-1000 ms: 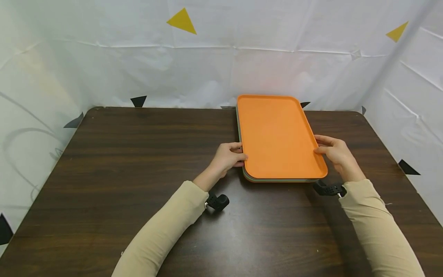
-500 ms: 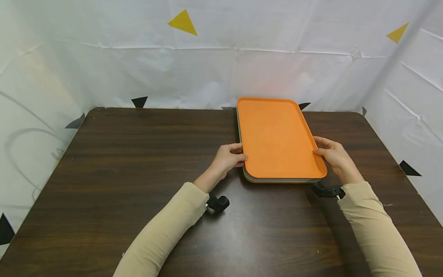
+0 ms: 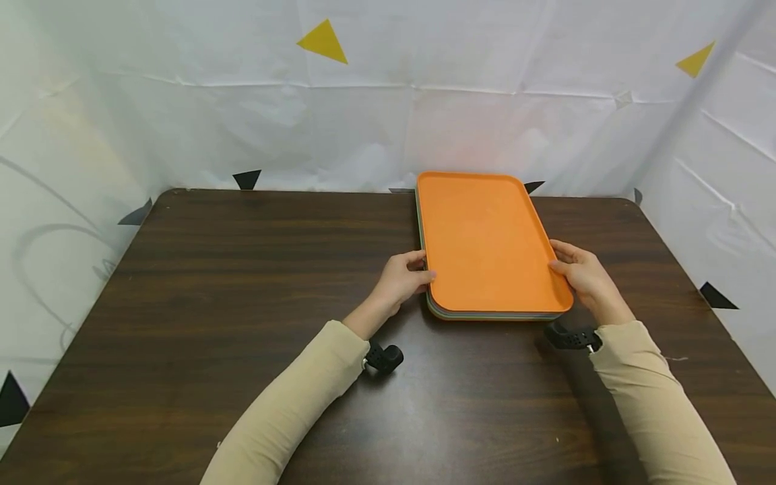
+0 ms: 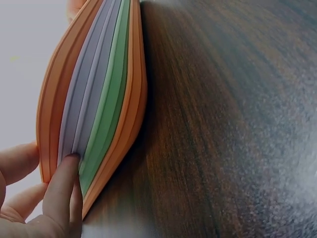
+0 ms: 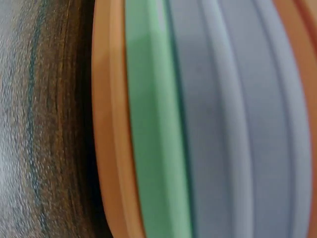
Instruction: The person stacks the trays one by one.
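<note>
A stack of trays (image 3: 485,242), orange on top, lies on the dark wooden table (image 3: 242,269) at the right of centre. My left hand (image 3: 419,268) grips the stack's left long edge near the front corner, thumb on the rim. My right hand (image 3: 558,257) grips the right long edge opposite. In the left wrist view the stack (image 4: 99,99) shows orange, pale grey and green layers, and one fingertip (image 4: 67,173) presses between the layers. The right wrist view is filled by the blurred edges of the stack (image 5: 208,119).
White sheeting (image 3: 364,114) with yellow and black triangles walls the table on three sides. The stack's far end lies close to the back wall. A black wrist camera (image 3: 384,357) sits by each sleeve. Bare wood stretches to the left and front.
Both hands stay on the stack's edges. The right hand and sleeve have drawn slightly towards the stack; the head view has tilted a little.
</note>
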